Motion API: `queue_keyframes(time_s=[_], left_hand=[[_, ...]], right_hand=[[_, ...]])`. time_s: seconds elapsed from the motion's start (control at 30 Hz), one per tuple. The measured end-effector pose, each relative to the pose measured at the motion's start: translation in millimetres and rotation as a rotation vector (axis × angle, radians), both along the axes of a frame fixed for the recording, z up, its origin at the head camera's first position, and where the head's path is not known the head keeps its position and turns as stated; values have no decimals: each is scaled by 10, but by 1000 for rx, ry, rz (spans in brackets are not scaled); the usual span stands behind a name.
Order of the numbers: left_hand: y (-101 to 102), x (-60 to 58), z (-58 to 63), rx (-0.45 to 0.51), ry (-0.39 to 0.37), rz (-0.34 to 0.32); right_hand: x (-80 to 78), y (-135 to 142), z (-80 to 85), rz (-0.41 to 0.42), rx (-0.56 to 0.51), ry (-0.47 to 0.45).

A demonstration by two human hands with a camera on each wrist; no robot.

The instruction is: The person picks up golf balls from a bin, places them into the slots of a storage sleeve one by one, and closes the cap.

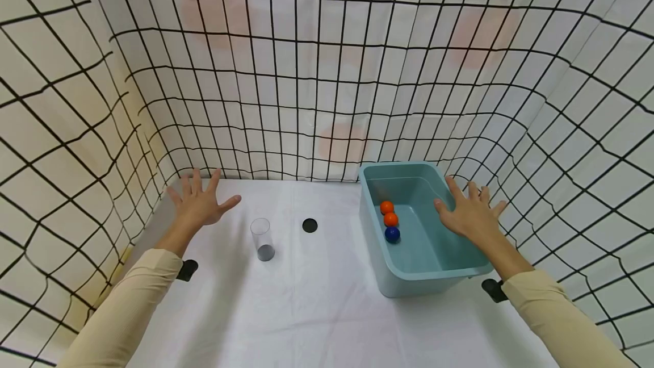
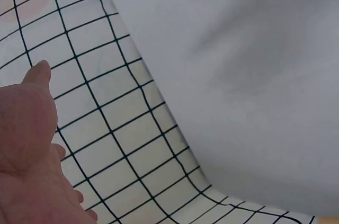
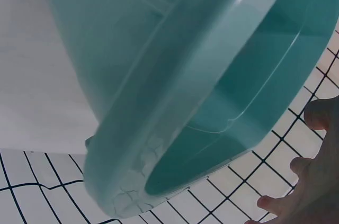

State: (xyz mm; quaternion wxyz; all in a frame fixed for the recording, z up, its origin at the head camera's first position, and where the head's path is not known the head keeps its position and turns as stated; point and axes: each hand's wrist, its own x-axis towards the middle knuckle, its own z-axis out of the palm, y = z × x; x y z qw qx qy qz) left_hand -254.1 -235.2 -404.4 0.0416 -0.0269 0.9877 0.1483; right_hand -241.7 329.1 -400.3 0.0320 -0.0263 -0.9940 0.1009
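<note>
My left hand (image 1: 198, 204) hovers over the left part of the table with its fingers spread, holding nothing. Nearest to it stands a clear drinking glass (image 1: 261, 234), upright on the white cloth. My right hand (image 1: 469, 213), fingers also spread, is above the right side of a teal plastic tub (image 1: 374, 247) and grips nothing. Two orange balls (image 1: 390, 219) and a dark blue ball (image 1: 392, 234) lie in a row along the tub's left inner wall. In the right wrist view the tub's rim (image 3: 175, 113) fills the middle, with my fingertips (image 3: 301, 166) apart from it.
A black wire grid (image 1: 317, 78) with white sheeting behind it encloses the table at the back and both sides. A small black disc (image 1: 309, 225) lies on the white tablecloth (image 1: 306, 311) between the glass and the tub.
</note>
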Motion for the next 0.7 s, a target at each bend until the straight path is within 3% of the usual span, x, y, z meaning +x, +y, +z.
queue_keyframes(time_s=[0.43, 0.7], left_hand=[[143, 5, 41, -1, -48, -36], [295, 55, 59, 89, -90, -136]], right_hand=[[-15, -78, 16, 10, 16, -52], [-14, -259, 30, 58, 6, -28]])
